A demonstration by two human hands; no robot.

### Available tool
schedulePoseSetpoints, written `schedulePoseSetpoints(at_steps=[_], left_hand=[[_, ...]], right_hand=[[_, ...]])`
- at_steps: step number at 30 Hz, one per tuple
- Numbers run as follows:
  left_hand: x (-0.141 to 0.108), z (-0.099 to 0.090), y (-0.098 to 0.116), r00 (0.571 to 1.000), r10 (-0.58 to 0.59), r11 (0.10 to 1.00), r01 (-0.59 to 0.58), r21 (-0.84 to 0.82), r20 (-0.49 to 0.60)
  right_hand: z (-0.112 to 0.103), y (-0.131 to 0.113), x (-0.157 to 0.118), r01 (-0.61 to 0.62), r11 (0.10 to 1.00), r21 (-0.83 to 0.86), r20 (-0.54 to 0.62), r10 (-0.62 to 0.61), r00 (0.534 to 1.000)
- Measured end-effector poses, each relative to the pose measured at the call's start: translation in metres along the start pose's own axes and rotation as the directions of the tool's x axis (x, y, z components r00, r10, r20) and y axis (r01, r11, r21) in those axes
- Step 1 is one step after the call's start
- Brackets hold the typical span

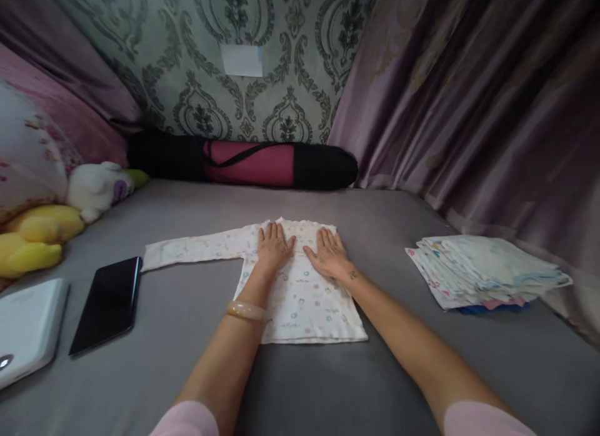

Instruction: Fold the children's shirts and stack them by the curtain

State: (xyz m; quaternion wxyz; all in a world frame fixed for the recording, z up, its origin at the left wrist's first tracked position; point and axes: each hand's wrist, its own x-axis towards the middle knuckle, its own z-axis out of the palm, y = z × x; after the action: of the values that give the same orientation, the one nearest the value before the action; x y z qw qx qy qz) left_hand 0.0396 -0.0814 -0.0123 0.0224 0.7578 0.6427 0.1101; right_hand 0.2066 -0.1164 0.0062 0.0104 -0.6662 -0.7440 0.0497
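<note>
A small white patterned shirt (300,305) lies flat on the grey sheet in front of me. One sleeve stretches out to the left; no sleeve shows spread out on the right side. My left hand (274,245) rests palm down on the upper part of the shirt, left of its middle, with fingers spread. Beside it, my right hand (329,255) presses flat near the right shoulder, its fingers apart. The two thumbs point toward each other with a small gap between them. Neither hand grips the cloth.
Folded cloths (482,270) are stacked at the right. On the left lie a black phone (107,305), a white device (30,330) and plush toys (96,186). A black and red long bag (253,163) lies along the wall, with curtains (469,111) at the right.
</note>
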Motion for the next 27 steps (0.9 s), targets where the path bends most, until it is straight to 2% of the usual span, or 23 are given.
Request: schedulePoseSetpoints(at_steps=[5, 8, 11, 15, 18, 20, 24, 27], left_hand=[[-0.001, 0.006, 0.001, 0.997, -0.038, 0.998, 0.041, 0.045, -0.061], [0.0, 0.004, 0.001, 0.999, -0.023, 0.999, 0.025, 0.029, -0.044], [0.003, -0.002, -0.001, 0.999, -0.031, 0.997, 0.032, -0.07, 0.017], [0.008, -0.012, -0.018, 0.998, -0.008, 0.949, 0.029, -0.314, 0.066], [0.007, -0.024, -0.047, 0.999, -0.004, 0.916, 0.018, -0.4, 0.035], [0.004, -0.036, -0.076, 0.999, -0.045, 0.944, 0.048, -0.328, 0.018], [-0.008, -0.065, -0.146, 0.989, -0.144, 0.984, 0.148, -0.104, 0.038], [-0.02, -0.087, -0.195, 0.975, -0.198, 0.98, 0.199, -0.004, 0.103]], right_hand=[[0.005, 0.021, -0.003, -0.035, 0.999, 0.019, -0.02, 0.035, 0.999], [0.009, 0.026, -0.001, -0.037, 0.998, 0.052, -0.019, 0.038, 0.999], [0.01, 0.027, 0.001, -0.033, 0.998, 0.05, -0.005, 0.034, 0.999], [0.008, 0.027, 0.004, -0.025, 0.999, 0.036, 0.016, 0.025, 1.0], [0.005, 0.028, 0.006, -0.024, 0.998, 0.056, 0.028, 0.022, 0.999], [0.001, 0.028, 0.008, -0.025, 0.996, 0.084, 0.045, 0.021, 0.999], [-0.011, 0.027, 0.01, -0.04, 0.992, 0.122, 0.088, 0.03, 0.996], [-0.019, 0.015, 0.011, -0.02, 0.995, 0.102, -0.028, 0.023, 0.999]])
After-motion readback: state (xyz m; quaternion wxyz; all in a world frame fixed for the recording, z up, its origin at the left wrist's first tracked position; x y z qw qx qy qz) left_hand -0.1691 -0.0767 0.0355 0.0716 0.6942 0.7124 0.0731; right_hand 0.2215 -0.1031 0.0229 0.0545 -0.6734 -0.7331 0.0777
